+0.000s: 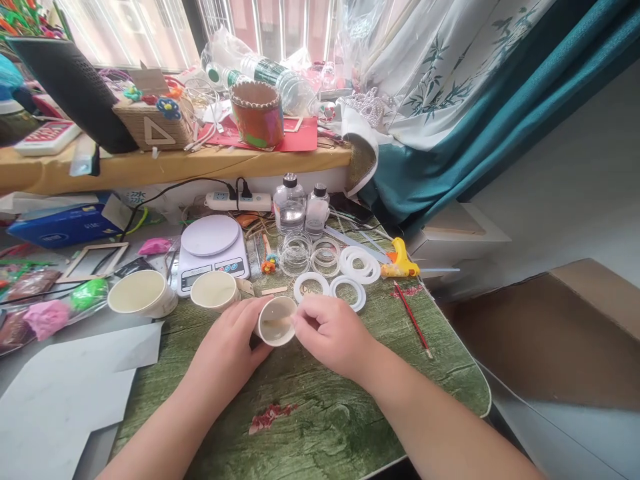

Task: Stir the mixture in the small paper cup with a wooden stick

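My left hand [239, 333] is wrapped round the side of a small paper cup [277, 340], which tilts a little toward me. Pinched in my right hand [333, 330] is a wooden stick [280, 322], its far end down in the pale liquid inside the cup. Two more paper cups stand to the left, a wider cup [143, 303] and a nearer cup [215, 300]. Just beyond the held cup lie another flat wooden stick [275, 291] and several white ring moulds [311, 287].
Behind are a kitchen scale [213, 257], two capped bottles, a large bottle [290, 207] and a small bottle [317, 212], and a power strip [260, 201]. At right lie a yellow glue gun [400, 260] and a red pencil [413, 319]. White sheets [70, 393] cover the left side.
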`<control>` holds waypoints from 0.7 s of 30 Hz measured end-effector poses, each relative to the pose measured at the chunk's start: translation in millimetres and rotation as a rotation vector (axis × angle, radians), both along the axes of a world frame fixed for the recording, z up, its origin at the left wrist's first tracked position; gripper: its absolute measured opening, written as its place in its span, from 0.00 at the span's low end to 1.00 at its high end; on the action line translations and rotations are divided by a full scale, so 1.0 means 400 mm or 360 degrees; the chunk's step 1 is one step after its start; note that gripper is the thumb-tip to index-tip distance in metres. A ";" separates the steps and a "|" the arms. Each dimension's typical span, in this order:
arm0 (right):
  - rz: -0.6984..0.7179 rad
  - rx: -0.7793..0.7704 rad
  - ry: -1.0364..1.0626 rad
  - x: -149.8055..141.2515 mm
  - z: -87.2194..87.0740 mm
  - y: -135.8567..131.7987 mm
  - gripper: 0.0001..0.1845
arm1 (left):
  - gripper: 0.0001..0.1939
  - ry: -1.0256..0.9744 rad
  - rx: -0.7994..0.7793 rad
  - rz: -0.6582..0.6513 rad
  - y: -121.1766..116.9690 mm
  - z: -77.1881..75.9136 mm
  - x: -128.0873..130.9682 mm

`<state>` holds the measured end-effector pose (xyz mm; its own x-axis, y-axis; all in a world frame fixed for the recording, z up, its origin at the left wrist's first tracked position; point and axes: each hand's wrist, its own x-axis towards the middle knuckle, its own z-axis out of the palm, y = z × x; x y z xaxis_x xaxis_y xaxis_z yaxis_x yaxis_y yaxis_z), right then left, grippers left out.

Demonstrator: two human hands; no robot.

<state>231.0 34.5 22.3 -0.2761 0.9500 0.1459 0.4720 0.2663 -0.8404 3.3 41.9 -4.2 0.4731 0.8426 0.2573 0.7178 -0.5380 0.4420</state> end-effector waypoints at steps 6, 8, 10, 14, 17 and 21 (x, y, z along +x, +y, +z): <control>0.0022 -0.0026 0.0038 0.001 0.003 -0.003 0.18 | 0.24 -0.0011 0.0010 -0.0001 0.001 0.004 0.003; 0.0007 -0.0001 -0.0002 0.001 0.004 -0.004 0.18 | 0.24 -0.0014 0.0020 -0.0001 0.001 0.005 0.003; 0.0084 -0.0023 0.0004 -0.001 0.004 -0.005 0.18 | 0.24 -0.0016 0.0023 0.0001 0.000 0.005 0.003; -0.0033 0.0015 -0.0024 -0.004 0.003 -0.005 0.19 | 0.24 -0.0010 -0.0002 0.0009 -0.001 0.005 0.003; 0.0019 -0.0021 -0.0003 -0.005 0.003 -0.005 0.19 | 0.25 -0.0016 0.0011 0.0005 0.000 0.005 0.004; -0.0032 0.0074 -0.0056 -0.005 0.001 -0.005 0.20 | 0.25 -0.0009 0.0029 0.0011 0.000 0.006 0.004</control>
<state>229.0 32.6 22.5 -0.2629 0.9477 0.1807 0.5066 0.2950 -0.8101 4.8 41.9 -1.9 0.4658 0.8410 0.2753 0.7191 -0.5411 0.4360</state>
